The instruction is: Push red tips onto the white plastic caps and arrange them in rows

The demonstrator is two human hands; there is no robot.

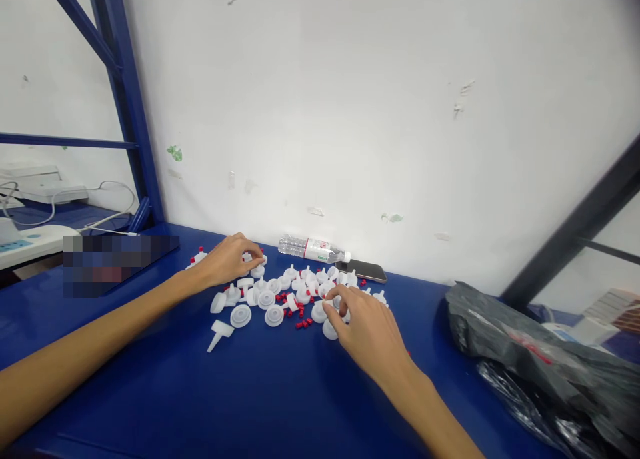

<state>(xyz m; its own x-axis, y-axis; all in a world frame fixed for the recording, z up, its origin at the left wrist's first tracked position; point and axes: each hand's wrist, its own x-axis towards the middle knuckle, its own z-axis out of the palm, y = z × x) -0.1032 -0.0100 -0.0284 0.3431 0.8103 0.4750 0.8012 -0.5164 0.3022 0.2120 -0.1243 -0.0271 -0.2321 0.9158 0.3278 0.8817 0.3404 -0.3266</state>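
White spouted caps (267,300) lie scattered on near side of bottle (316,248), small red tips (303,324) among them. Our left hand (230,262) hangs left of bottle, fingers curled narrow at caps; whether one is gripped, we cannot tell. Our right hand (369,318) sits right of bottle and nearer us, thumb and forefinger close together over caps; grip again unclear. Caps look light, stiff, probably smooth and a little slippery; we judge broad rim safest hold, thin spout weaker. Red tips look tiny; fingertip pinch suits.
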